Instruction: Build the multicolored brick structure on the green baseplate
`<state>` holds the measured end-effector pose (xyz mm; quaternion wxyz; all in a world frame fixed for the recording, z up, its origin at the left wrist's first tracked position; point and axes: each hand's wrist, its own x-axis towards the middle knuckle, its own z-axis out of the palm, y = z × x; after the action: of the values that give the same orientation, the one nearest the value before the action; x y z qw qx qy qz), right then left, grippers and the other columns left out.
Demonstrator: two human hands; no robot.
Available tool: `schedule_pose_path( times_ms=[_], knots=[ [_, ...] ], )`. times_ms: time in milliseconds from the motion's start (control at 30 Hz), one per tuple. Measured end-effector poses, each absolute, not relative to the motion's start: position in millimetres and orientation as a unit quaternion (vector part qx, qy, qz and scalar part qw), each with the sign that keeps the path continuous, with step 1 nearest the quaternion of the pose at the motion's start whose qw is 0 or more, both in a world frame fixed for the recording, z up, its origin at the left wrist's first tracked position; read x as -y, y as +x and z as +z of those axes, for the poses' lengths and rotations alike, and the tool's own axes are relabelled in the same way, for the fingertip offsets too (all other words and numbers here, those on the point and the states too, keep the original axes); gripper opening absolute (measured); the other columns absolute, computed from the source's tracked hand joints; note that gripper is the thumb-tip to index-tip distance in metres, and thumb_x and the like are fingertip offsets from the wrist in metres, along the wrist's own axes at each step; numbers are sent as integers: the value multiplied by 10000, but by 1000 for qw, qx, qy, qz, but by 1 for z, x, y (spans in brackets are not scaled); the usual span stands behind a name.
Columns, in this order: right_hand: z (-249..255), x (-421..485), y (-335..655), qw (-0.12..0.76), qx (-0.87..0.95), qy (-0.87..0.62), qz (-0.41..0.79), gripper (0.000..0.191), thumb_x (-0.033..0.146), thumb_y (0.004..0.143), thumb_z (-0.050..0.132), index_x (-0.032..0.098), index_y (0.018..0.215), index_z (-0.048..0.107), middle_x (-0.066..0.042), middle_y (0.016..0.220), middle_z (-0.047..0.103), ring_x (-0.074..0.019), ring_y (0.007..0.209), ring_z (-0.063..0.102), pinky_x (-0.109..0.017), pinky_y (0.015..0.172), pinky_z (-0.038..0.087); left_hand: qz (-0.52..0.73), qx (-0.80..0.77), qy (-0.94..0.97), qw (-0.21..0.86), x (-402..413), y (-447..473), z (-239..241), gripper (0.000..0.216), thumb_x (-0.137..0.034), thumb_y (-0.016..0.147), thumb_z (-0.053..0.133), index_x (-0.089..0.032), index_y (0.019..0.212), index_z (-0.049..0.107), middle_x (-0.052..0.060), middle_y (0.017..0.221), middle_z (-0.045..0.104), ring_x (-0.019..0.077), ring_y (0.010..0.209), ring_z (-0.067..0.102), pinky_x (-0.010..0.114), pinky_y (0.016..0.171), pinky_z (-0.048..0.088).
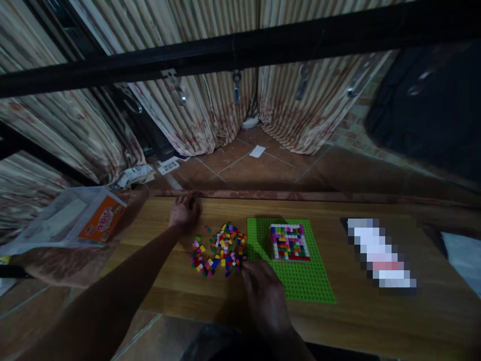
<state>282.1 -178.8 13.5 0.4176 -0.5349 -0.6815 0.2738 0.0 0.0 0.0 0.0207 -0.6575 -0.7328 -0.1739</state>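
My left hand [184, 211] rests at the far edge of the wooden table [165, 288], its fingers curled in with no object showing in them. Beside it lies a loose pile of small, multicoloured toy bricks [225, 243]. My right hand [265, 291] is at the pile's near right side, thumb and finger pinched together; whatever lies between the tips is too small to make out. Just beyond that hand is a green studded baseplate [311, 283], partly covered by it. A rectangular build of coloured bricks [289, 241] with a mostly white border stands on the baseplate.
A pixelated flat object [381, 253] lies on the table's right part. At left stands a clear plastic bin [56, 215] with an orange label. A dark metal bar with hooks [236, 87] crosses beyond the table, before striped curtains [210, 110]. Papers [137, 174] lie on the tiled floor.
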Motion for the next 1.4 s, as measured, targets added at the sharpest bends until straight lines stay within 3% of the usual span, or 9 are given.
schedule_pose_path(
  times_ms=[167,367,467,600,767,900,1100,1200,1400],
  knots=[
    [12,169,271,373,704,-565,214,182,233,917,526,202,1032,663,-74,982,669,-204,879,634,-318,760,531,-170,733,-659,26,1,0,1,392,-342,862,423,-142,1151,597,132,1213,591,277,1174,490,415,1058,366],
    [7,164,261,324,713,-592,192,118,225,902,556,214,875,671,-52,874,654,-200,774,619,-297,656,491,-167,738,-654,25,0,0,0,404,-349,862,426,-122,1144,604,158,1205,594,298,1169,483,431,1037,379],
    [9,164,263,362,684,-588,233,145,239,913,543,216,848,671,-47,857,661,-193,778,626,-292,679,492,-172,733,-658,22,0,0,0,397,-336,858,425,-131,1149,602,150,1208,595,291,1170,485,433,1043,374],
    [17,171,269,449,591,-550,383,186,315,922,528,207,893,677,-44,854,693,-178,765,654,-277,681,521,-177,730,-660,21,0,0,0,407,-339,857,420,-130,1158,595,147,1204,597,285,1164,492,424,1040,380],
    [21,184,284,519,443,-537,496,182,370,823,660,192,822,698,-35,767,716,-182,703,677,-264,619,549,-172,732,-659,20,0,0,1,402,-357,853,425,-149,1151,597,140,1214,591,285,1184,487,423,1038,386],
    [24,185,311,543,424,-568,450,174,374,774,706,212,829,743,-47,821,734,-191,725,687,-285,631,561,-167,735,-657,24,0,0,2,414,-373,859,407,-157,1161,591,130,1218,589,284,1188,486,421,1047,381],
    [38,168,362,534,483,-622,308,235,388,846,614,223,951,744,-92,1000,733,-234,924,689,-363,790,562,-158,737,-658,17,0,1,5,423,-398,860,385,-162,1145,589,130,1213,587,284,1190,484,417,1028,394],
    [44,156,376,504,522,-637,260,265,384,880,564,210,1006,719,-95,999,728,-224,890,690,-351,771,559,-158,735,-659,20,0,1,6,439,-413,858,373,-157,1145,585,134,1211,585,286,1197,481,412,1026,393],
    [49,129,381,448,566,-670,173,273,377,897,517,180,921,705,-88,891,726,-205,743,672,-319,666,532,-149,733,-663,29,1,1,8,475,-427,857,345,-151,1165,578,130,1221,587,287,1179,491,416,1043,374]
  ],
)
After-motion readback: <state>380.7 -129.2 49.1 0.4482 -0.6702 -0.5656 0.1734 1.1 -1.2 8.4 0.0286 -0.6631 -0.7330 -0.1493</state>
